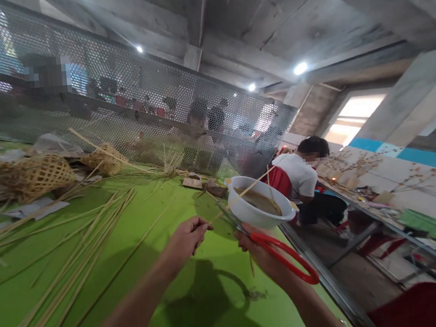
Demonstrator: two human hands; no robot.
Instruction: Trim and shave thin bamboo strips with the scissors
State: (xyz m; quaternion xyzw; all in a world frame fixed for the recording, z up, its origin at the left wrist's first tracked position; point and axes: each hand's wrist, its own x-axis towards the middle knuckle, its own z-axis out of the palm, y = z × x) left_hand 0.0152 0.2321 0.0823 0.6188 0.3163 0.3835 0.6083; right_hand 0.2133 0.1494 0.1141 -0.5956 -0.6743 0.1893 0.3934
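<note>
Green tabletop (pixel 183 197) beneath scissors (pixel 265 239), long axis diagonal, blades (pixel 231 217) forward-left.

Head view: one camera on my head, looking forward and down.
Nearest: my forearms (pixel 138 297), entering from the bottom edge; left hand (pixel 189 234) and right hand (pixel 255 244) near mid-frame.
Tabletop (pixel 183 202): seen obliquely from above.
Perforated screen (pixel 152 108): beyond the table, top edge sloping down rightward.
Ceiling (pixel 247 23): spans the top.
Window (pixel 355 116): far right.

2 arms (pixel 138 297) forward; left hand (pixel 188 237) pinched, right hand (pixel 262 259) curled.
</note>
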